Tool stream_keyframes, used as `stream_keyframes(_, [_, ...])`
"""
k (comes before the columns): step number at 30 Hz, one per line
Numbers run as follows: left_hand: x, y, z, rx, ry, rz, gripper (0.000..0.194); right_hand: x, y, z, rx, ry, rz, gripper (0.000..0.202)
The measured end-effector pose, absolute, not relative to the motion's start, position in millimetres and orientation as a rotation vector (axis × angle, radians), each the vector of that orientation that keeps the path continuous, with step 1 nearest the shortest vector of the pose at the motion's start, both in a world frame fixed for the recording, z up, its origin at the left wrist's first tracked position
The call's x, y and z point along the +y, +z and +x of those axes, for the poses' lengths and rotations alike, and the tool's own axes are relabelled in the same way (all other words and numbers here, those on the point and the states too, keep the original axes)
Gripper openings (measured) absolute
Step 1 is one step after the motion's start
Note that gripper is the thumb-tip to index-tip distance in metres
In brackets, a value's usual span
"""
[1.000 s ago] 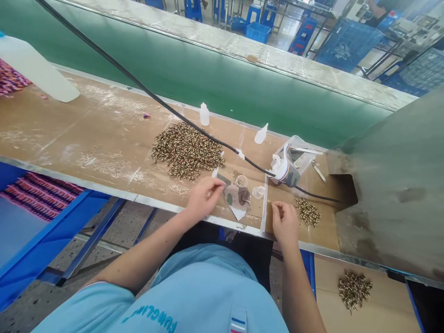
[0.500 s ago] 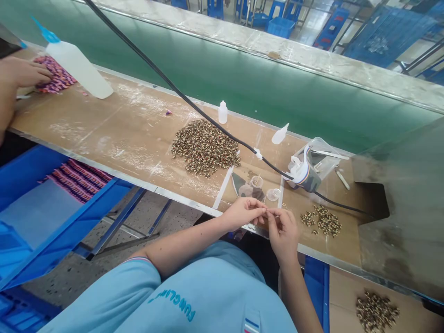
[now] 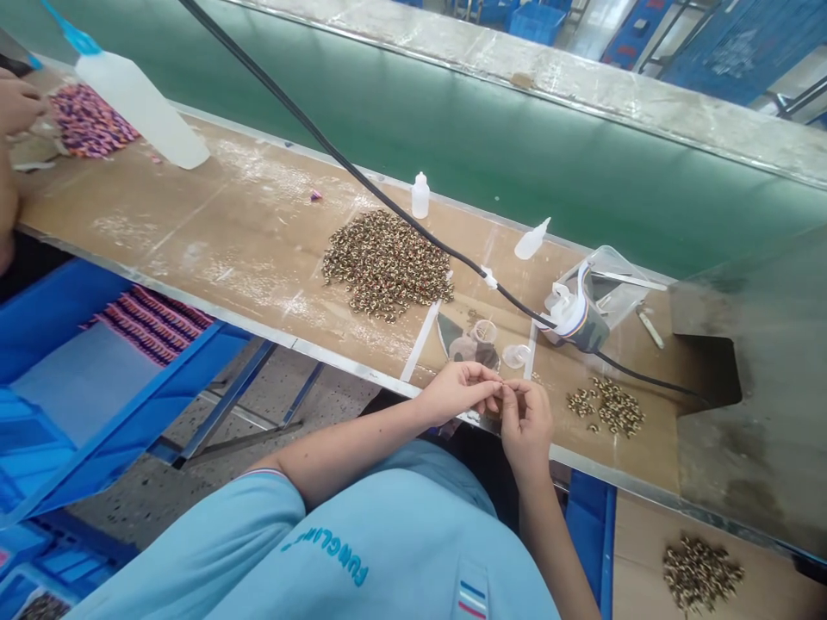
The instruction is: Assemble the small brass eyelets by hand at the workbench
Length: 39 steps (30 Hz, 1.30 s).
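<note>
My left hand (image 3: 460, 392) and my right hand (image 3: 526, 418) meet fingertip to fingertip at the front edge of the bench. Both are closed in a pinch. What they pinch is too small and too covered by the fingers to name. Just beyond them lie a small clear cup (image 3: 484, 331), a round clear lid (image 3: 516, 356) and a dark flat piece (image 3: 450, 331). To the left spreads a large heap of small black-and-gold curved pieces (image 3: 388, 263). A smaller pile of similar pieces (image 3: 617, 406) is right of my right hand.
A black cable (image 3: 336, 159) crosses above the bench. Small white bottles (image 3: 419, 196) stand or lie at the back, near a clear plastic box (image 3: 613, 267). A large bottle (image 3: 142, 108) leans at left, beside a co-worker's hand (image 3: 18, 103). Blue crates (image 3: 96, 430) sit below.
The camera view has shifted slightly. My hands stay pinched together in nearly the same place. The co-worker's hand has drawn left, off the pink-and-purple pile.
</note>
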State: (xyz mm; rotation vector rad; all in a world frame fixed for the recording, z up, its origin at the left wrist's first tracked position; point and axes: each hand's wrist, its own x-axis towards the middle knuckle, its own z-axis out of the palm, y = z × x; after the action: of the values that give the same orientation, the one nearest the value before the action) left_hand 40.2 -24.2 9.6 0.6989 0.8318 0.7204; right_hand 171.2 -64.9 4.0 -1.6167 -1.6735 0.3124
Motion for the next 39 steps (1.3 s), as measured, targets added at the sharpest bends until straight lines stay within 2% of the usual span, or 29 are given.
stream_keyframes(25, [-32.4, 2.3, 44.2, 0.861, 0.789, 0.938, 0.017, -68.3, -0.6, 174.1, -1.739, 0.213, -1.607, 0.015])
stream_keyframes(31, [-36.3, 0.3, 42.3, 0.965, 0.861, 1.287, 0.01, -70.4, -1.4, 176.2, -1.809, 0.122, -1.531, 0.01])
stream_keyframes(39, [-38.3, -0.8, 41.2, 1.04, 0.923, 1.72, 0.013, -71.1, -3.2, 179.5, -1.839, 0.135, -1.509, 0.01])
